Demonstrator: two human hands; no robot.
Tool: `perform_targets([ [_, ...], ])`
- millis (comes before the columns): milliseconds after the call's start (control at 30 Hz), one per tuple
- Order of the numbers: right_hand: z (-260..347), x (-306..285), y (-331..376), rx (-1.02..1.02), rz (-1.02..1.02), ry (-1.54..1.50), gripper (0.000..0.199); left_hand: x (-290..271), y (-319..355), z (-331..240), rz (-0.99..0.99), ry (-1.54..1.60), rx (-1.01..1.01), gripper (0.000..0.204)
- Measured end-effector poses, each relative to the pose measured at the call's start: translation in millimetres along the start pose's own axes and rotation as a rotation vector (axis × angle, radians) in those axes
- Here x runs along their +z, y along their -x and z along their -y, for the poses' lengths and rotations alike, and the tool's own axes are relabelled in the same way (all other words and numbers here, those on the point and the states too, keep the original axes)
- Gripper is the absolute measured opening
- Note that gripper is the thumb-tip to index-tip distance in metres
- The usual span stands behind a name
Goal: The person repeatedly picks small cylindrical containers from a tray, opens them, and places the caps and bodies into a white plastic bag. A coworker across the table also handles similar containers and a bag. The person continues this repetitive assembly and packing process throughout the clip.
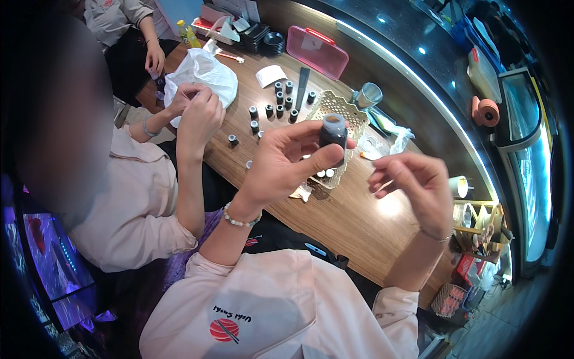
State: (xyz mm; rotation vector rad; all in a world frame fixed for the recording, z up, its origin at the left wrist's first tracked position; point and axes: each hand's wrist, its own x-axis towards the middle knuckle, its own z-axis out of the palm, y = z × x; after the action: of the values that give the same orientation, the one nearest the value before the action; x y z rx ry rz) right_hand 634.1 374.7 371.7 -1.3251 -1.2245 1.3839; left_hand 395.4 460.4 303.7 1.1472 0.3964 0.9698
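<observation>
My left hand (287, 161) grips a small dark bottle (333, 136) upright, thumb in front and fingers behind. Its pale neck has no cap on it, and something brownish shows inside the mouth. To the right, apart from the bottle, my right hand (418, 185) is raised with fingers curled toward the thumb. Anything between those fingertips is hidden. Behind the bottle is a cream lattice basket (353, 122), with white-topped pieces (326, 173) partly visible under my left hand. Several similar small dark bottles (279, 97) with pale tops stand beyond my left hand.
At the left, a co-worker's hands (200, 110) meet over a white plastic bag (206, 75). Another person's hand (155, 58) is farther back. A pink lidded box (317, 52) leans at the table's back. A clear cup (369, 96) and plastic wrapping (402, 140) lie beyond the basket.
</observation>
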Motion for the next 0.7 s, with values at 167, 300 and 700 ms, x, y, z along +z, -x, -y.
perform_targets([
  [167,-60.1,43.6,-5.4,-0.075,0.061,-0.237,0.039,-2.8,3.0,17.2,0.100,-0.329,0.198,0.039],
  [300,-95.5,53.6,-10.4,-0.069,0.134,-0.417,0.037,-8.2,22.5,32.7,0.047,-0.304,0.056,0.039],
  [700,-188.6,29.4,41.4,0.253,-0.280,-0.330,0.032,-193.1,119.8,174.7,-0.893,-0.980,-0.205,0.031],
])
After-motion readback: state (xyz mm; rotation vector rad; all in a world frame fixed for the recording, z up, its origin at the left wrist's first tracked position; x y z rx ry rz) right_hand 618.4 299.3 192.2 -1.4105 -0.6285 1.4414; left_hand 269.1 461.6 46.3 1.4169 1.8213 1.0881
